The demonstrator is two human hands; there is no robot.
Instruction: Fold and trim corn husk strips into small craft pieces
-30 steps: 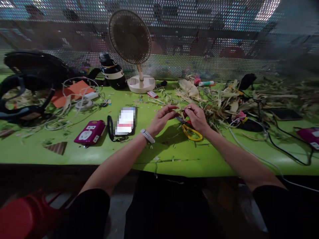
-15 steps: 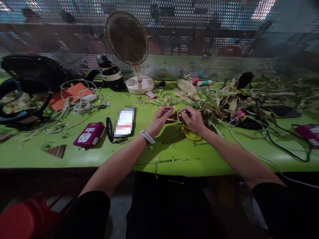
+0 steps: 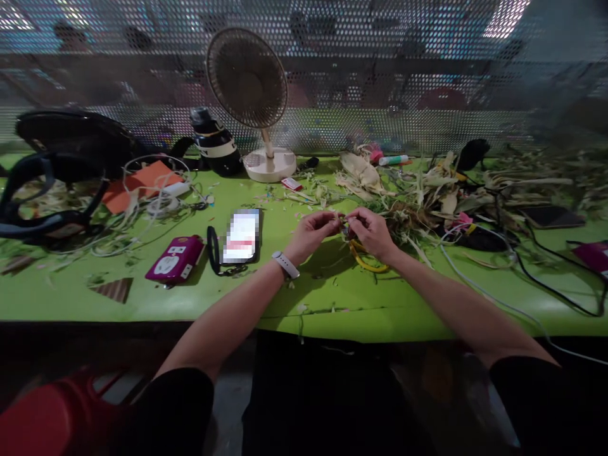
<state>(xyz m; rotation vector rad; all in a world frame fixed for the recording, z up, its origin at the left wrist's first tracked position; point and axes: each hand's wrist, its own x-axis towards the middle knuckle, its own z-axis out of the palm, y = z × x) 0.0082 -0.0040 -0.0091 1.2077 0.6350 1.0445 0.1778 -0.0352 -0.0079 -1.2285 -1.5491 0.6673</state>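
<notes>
Over the middle of the green table (image 3: 142,297), my left hand (image 3: 311,234) and my right hand (image 3: 373,231) meet fingertip to fingertip. Between them they pinch a small piece of dried corn husk (image 3: 342,221); it is too small to see in detail. A white watch (image 3: 285,265) sits on my left wrist. Yellow-handled scissors (image 3: 363,259) lie on the table just under my right hand. A pile of corn husks (image 3: 418,190) spreads to the right of my hands.
A phone (image 3: 241,235) and a magenta device (image 3: 175,258) lie left of my hands. At the back stand a desk fan (image 3: 259,101) and a black bottle (image 3: 213,142). A black bag (image 3: 71,145), orange paper (image 3: 137,180) and cables fill the left; black cables (image 3: 546,278) cross the right.
My hands have drawn closer together and slightly nearer to me, fingertips now touching around the husk piece. The view shifted a little.
</notes>
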